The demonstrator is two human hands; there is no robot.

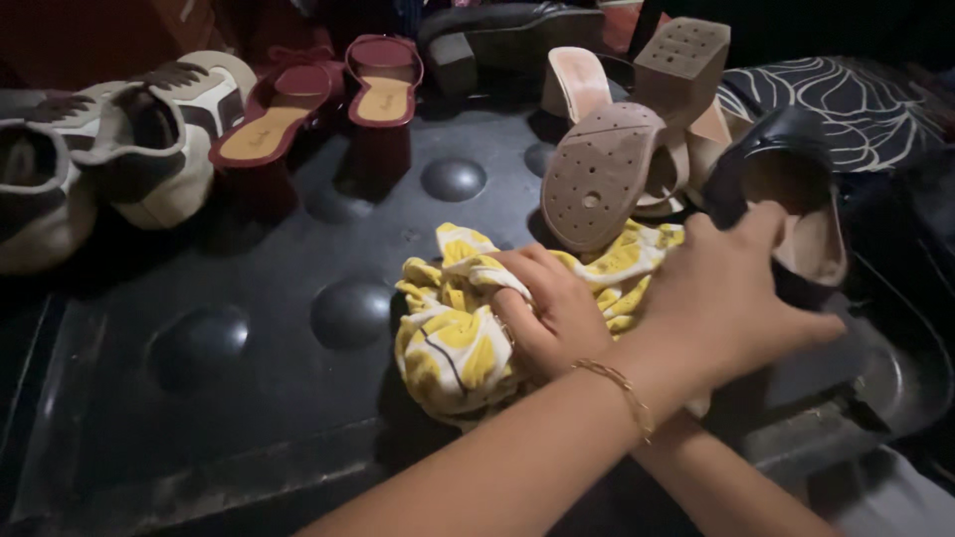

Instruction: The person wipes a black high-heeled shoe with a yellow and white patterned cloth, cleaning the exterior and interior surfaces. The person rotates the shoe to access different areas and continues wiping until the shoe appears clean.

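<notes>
My arms are crossed. My left hand (731, 298), with a thin gold bracelet on the wrist, reaches to the right and grips the rim of a black flat shoe (786, 164), fingers inside its opening. My right hand (547, 313) passes under the left forearm and clutches a crumpled yellow and white cloth (453, 338), which lies on a black plastic surface with round bumps (348, 313). A beige block-heel sandal (602, 169) lies sole up just behind the cloth, touching it.
At the back left stand a pair of maroon heeled sandals (288, 109) and cream and brown sneakers (169, 129). A dark heeled shoe (507, 35) sits at the back. A black fabric with white line pattern (856, 99) lies at right.
</notes>
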